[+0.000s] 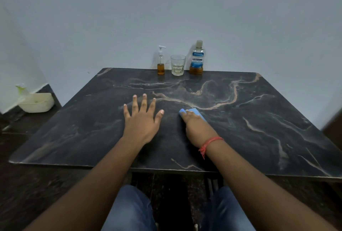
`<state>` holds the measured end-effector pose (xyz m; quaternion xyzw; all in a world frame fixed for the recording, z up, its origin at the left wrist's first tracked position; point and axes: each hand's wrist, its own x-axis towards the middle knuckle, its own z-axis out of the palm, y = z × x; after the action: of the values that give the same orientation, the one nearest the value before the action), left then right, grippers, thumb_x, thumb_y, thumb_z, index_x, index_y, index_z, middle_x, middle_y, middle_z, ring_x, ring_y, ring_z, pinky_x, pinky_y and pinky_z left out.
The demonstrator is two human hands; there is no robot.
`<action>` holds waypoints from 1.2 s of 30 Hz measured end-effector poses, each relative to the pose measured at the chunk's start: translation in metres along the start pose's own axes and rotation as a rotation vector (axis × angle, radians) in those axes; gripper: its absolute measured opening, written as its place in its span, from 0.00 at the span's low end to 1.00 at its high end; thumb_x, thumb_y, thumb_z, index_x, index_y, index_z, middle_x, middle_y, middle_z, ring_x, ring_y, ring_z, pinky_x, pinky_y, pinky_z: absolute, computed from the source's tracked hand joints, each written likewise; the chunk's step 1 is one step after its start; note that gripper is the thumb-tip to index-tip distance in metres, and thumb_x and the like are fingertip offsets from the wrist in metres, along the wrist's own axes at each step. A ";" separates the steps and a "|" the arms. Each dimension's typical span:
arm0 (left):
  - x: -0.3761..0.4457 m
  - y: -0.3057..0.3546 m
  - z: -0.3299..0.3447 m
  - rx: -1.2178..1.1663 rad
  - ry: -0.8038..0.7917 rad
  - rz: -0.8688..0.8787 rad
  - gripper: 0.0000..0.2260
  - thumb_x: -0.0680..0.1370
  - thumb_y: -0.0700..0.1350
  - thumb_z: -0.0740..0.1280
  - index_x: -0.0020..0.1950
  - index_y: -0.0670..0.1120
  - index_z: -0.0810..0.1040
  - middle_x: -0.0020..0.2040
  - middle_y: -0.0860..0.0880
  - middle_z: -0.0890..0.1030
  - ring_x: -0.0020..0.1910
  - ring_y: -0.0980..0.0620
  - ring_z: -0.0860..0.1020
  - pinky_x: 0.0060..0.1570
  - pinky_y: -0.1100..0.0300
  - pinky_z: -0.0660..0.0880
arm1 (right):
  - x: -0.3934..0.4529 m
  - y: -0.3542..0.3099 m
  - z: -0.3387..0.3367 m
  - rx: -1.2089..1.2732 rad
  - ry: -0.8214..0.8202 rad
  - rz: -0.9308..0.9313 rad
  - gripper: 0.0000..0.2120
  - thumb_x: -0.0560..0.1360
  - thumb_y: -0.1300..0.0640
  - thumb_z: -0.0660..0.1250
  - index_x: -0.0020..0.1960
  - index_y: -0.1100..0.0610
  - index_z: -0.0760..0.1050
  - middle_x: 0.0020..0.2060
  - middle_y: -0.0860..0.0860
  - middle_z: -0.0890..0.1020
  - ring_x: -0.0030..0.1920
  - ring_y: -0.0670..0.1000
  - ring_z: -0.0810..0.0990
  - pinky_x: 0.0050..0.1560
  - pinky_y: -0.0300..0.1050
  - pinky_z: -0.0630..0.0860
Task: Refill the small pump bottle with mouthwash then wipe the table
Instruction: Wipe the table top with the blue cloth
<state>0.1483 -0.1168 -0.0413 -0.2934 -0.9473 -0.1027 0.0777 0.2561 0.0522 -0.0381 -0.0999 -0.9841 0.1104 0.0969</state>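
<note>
A dark marble table (259, 129) fills the view. At its far edge stand a small clear pump bottle (161, 62) with amber liquid in its lower part, and a mouthwash bottle (197, 58) with a blue label and a little amber liquid at the bottom. My left hand (141, 117) lies flat on the tabletop with fingers spread. My right hand (196, 125), with a red thread at the wrist, grips a blue cloth (194, 111) against the table near the middle. Most of the cloth is hidden under the fingers.
A clear drinking glass (178, 64) stands between the two bottles. On the floor at the left sits a cream plastic tub (37, 102) with a spray bottle (21, 89) behind it. A pale wall rises just behind the table. My knees are under the near edge.
</note>
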 end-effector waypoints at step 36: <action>-0.027 -0.110 -0.007 -0.046 0.061 -0.179 0.34 0.79 0.67 0.34 0.83 0.55 0.48 0.83 0.49 0.44 0.81 0.43 0.36 0.75 0.35 0.37 | 0.079 -0.112 0.030 0.003 -0.142 -0.139 0.24 0.80 0.65 0.52 0.75 0.62 0.60 0.71 0.60 0.68 0.72 0.57 0.66 0.72 0.47 0.61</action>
<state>0.1081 -0.2217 -0.0565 -0.2060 -0.9643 -0.1400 0.0902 0.1541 -0.0436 -0.0270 -0.0233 -0.9929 0.1114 0.0344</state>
